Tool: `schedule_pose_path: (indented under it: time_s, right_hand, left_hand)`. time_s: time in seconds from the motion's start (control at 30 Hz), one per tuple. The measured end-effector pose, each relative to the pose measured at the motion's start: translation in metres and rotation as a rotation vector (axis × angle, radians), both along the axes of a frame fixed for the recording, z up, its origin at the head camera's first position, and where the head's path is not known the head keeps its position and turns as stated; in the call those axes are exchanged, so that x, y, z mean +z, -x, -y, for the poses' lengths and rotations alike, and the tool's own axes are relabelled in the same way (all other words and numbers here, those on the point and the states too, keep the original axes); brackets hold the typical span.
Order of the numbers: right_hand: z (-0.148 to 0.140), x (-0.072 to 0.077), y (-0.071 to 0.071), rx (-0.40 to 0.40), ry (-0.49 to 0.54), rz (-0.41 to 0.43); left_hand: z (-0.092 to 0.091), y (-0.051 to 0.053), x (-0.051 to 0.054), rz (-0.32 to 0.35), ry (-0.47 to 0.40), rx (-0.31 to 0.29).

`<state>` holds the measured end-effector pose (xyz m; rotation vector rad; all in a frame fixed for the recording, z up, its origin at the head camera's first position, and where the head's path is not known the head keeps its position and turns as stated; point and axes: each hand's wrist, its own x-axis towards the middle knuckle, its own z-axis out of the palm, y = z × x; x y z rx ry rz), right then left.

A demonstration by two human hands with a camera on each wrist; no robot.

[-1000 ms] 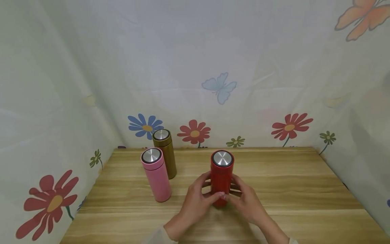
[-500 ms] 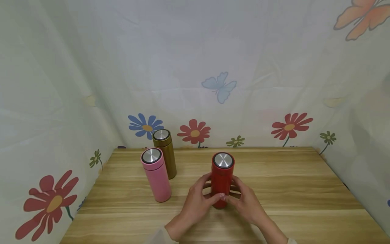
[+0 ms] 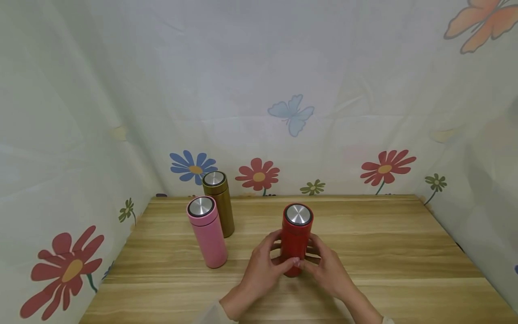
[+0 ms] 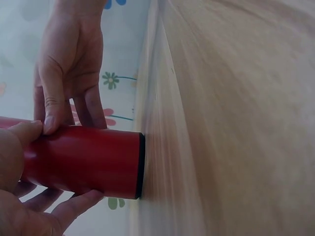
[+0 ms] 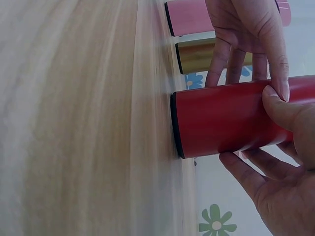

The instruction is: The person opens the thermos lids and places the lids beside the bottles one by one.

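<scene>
A red bottle [image 3: 294, 243] with a silver-topped lid [image 3: 298, 214] is held between both hands near the middle of the table. My left hand [image 3: 261, 270] grips its left side and my right hand [image 3: 329, 272] its right side, the thumbs meeting at the front. In the left wrist view the red bottle [image 4: 93, 160] has its black base at the wooden surface, or very close to it. The right wrist view shows the right hand's [image 5: 290, 191] fingers along the red bottle [image 5: 221, 120], with the left hand [image 5: 251, 39] opposite.
Left of the hands stands a pink bottle [image 3: 210, 243], upright, with a gold bottle [image 3: 225, 211] just behind it. The wooden table [image 3: 388, 234] is bounded at the back and sides by a pale curtain [image 3: 243, 67] printed with flowers and butterflies.
The red bottle's top has tipped slightly toward me and to the right, while its base stays nearly in place. Both hands keep their hold with almost no shift.
</scene>
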<state>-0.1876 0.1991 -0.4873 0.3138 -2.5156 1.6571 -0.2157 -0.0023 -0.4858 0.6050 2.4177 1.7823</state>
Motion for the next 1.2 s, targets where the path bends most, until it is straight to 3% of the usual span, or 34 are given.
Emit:
schedule_pose_path:
  time_s: [0.2,0.4,0.8,1.0,1.2]
  right_hand:
    - [0.000,-0.001,0.000,0.001,0.008,0.010]
    - [0.000,-0.002,0.001,-0.009,0.015,0.003]
    - [0.001,-0.004,0.002,-0.028,-0.029,-0.012]
    - [0.001,0.000,0.001,-0.041,-0.038,0.060]
    - [-0.003,0.003,0.001,0.021,-0.076,0.045]
  left_hand:
    - [-0.002,-0.001,0.003,-0.035,0.061,0.032]
    - [-0.010,-0.002,0.005,-0.093,0.178,0.101]
    - [-0.025,0.003,0.003,-0.089,0.296,0.202]
    - [-0.027,0.004,0.003,-0.090,0.325,0.210]
    - [-0.027,0.004,0.005,-0.086,0.341,0.194]
